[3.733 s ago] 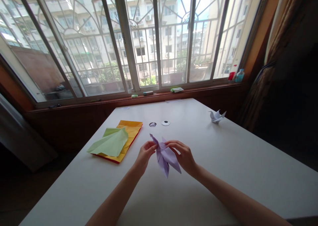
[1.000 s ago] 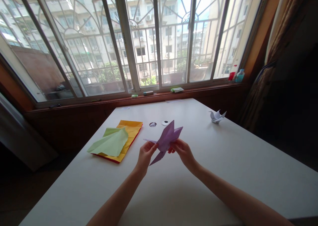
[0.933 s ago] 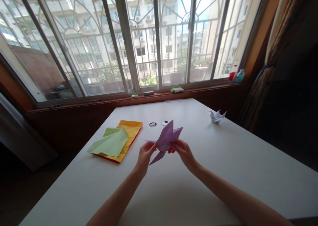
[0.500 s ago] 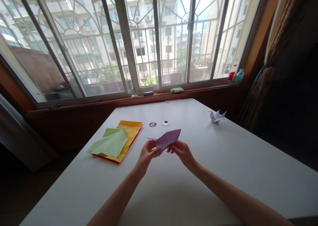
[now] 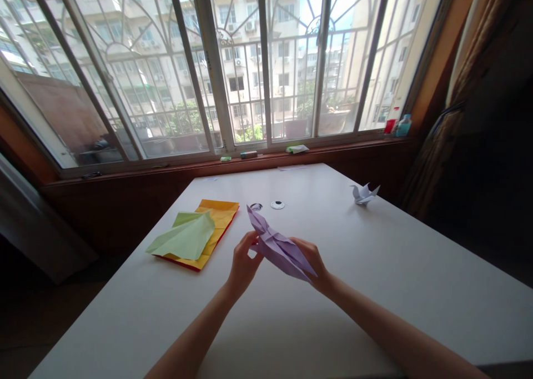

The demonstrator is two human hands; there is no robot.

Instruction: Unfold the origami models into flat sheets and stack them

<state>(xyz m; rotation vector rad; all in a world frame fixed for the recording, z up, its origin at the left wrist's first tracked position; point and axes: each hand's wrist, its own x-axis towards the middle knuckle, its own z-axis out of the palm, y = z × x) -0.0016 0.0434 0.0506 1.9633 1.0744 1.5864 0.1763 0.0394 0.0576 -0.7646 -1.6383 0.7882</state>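
Note:
Both my hands hold a folded purple paper piece (image 5: 277, 247) above the white table (image 5: 375, 290). It is long and pointed, running from upper left to lower right. My left hand (image 5: 242, 265) pinches its left side near the middle. My right hand (image 5: 313, 259) grips it from behind on the right, partly hidden by the paper. A finished pale paper crane (image 5: 363, 194) sits far right on the table, well away from both hands.
A stack of coloured sheets, green (image 5: 185, 239) on top of orange (image 5: 220, 215), lies left of my hands. Two small round discs (image 5: 277, 204) lie beyond the paper. Small items and bottles (image 5: 397, 126) sit on the window ledge. A curtain hangs at the right.
The purple paper has been turned over in my hands: its points stood upward a second ago, then it lay flatter, and now it stretches diagonally down to the right.

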